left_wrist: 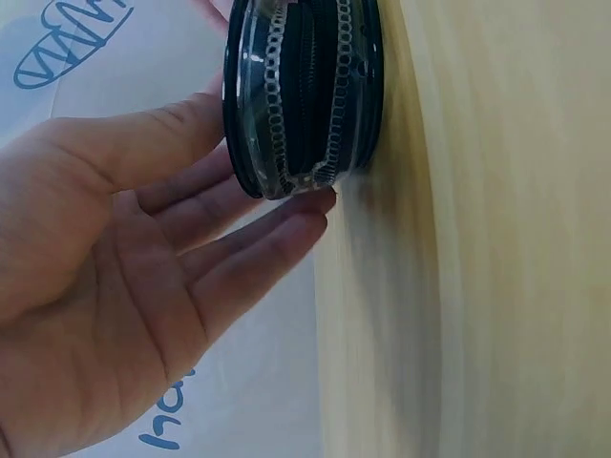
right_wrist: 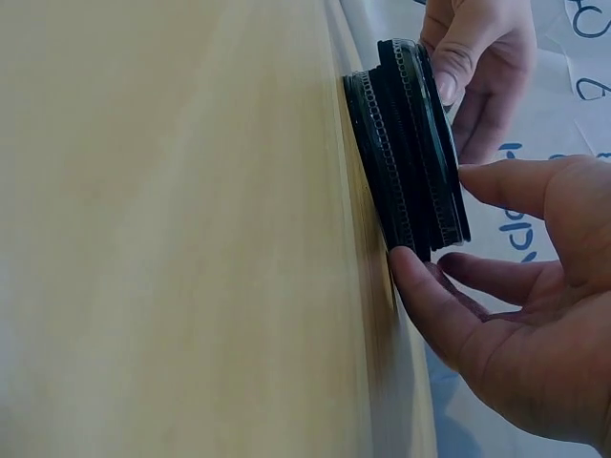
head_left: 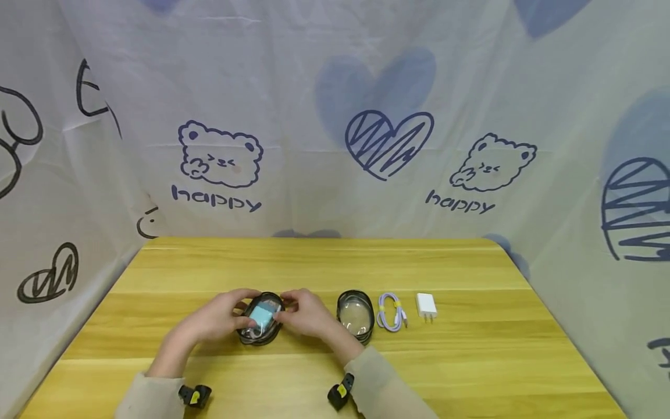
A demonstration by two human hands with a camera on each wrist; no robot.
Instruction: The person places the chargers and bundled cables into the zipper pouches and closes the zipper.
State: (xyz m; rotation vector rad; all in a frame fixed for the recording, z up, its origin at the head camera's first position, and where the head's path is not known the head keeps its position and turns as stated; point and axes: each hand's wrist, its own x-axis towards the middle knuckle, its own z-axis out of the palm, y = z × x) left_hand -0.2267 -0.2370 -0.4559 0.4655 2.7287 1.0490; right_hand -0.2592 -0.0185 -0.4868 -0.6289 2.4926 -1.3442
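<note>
Both hands are at a small oval zippered case [head_left: 269, 336] of clear plastic with black trim, at the left of the table. Through its top shows a light blue item [head_left: 263, 313]. My left hand [head_left: 217, 319] grips the case's left side, thumb over the top edge and fingers around the outer wall. From the right, my right hand [head_left: 306, 314] pinches it, thumb at the top edge and fingers low on the side. In the left wrist view the black zipper [left_wrist: 310, 86] runs along the case's side wall; the right wrist view shows the case [right_wrist: 410, 153] close over the table.
To the right lies a second clear oval case [head_left: 363, 338] with black trim. Beside it are a coiled lavender cable [head_left: 381, 314] with yellow ties and a white plug charger [head_left: 426, 304]. A printed cloth [head_left: 303, 174] hangs behind the wooden table [head_left: 471, 361].
</note>
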